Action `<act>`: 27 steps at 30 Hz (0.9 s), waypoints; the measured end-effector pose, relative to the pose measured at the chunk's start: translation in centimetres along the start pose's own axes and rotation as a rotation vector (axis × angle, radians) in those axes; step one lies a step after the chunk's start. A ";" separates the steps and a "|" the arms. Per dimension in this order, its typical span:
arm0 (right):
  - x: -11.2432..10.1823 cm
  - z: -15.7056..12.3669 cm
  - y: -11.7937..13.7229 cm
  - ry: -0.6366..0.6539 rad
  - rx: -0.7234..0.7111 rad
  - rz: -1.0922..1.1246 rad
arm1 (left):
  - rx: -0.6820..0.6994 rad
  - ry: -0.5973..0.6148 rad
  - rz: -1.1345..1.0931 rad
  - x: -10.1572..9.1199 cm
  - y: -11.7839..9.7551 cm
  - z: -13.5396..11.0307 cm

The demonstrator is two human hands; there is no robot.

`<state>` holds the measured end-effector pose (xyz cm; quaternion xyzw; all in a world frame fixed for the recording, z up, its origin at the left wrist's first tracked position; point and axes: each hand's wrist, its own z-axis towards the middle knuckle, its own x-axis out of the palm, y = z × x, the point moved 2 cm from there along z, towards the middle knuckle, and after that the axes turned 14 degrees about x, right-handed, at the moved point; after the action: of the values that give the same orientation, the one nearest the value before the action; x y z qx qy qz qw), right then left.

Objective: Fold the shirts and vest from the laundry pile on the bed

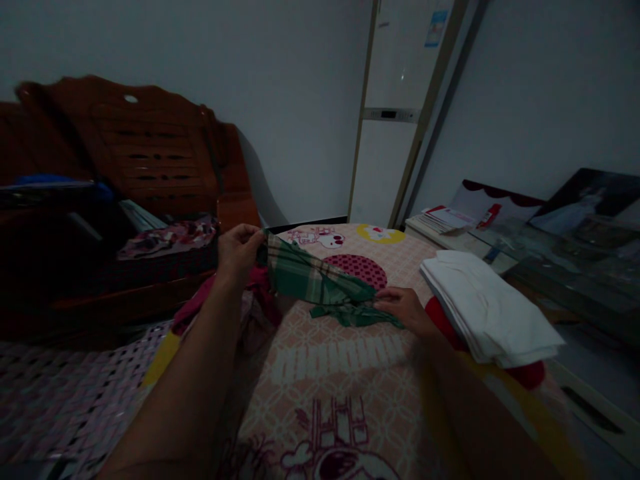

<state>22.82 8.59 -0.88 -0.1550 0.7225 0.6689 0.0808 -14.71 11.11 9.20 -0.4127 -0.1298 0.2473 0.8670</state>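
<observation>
A green plaid cloth (300, 270), perhaps a garment, stretches between my two hands above the patterned table cover. My left hand (239, 250) pinches its left end, raised a little off the surface. At the lower right end, my right hand (403, 308) has its fingers closed on the fabric, close to the cover. Part of the cloth hangs in loose folds near the right hand. Beneath my left forearm lies a crumpled dark pink cloth (263, 293), partly hidden.
Folded white cloths (490, 303) are stacked at the right on the table cover (340, 360). A wooden bench (155, 153) holding fabric and other items stands at left. Beyond the table is a tall white cabinet-like unit (387, 167). Papers (445, 220) lie on a side cabinet.
</observation>
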 end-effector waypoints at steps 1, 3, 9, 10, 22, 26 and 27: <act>0.1 0.0 -0.1 0.030 -0.020 -0.056 | 0.007 -0.007 0.003 -0.2 0.0 0.1; 0.2 0.0 -0.3 0.050 -0.007 -0.037 | 0.020 -0.020 0.011 -0.4 0.0 0.2; -0.7 0.0 0.0 -0.078 0.153 0.484 | 0.018 -0.021 0.013 -0.7 -0.4 0.3; -0.9 -0.1 0.1 -0.100 0.164 0.539 | 0.021 -0.023 0.005 -0.8 -0.5 0.3; -1.1 -0.3 0.3 -0.214 0.163 0.597 | -0.017 0.963 0.035 4.6 -2.2 -4.0; -1.1 -0.4 0.4 -0.196 0.171 0.629 | 0.255 1.269 0.259 7.3 -2.0 -7.5; -1.0 -0.4 0.5 -0.183 0.169 0.639 | 0.317 1.288 0.337 7.7 -1.7 -8.0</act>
<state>23.67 8.30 -0.05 0.1469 0.7771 0.6095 -0.0558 -4.26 9.07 5.68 -0.3604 0.5156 0.1000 0.7709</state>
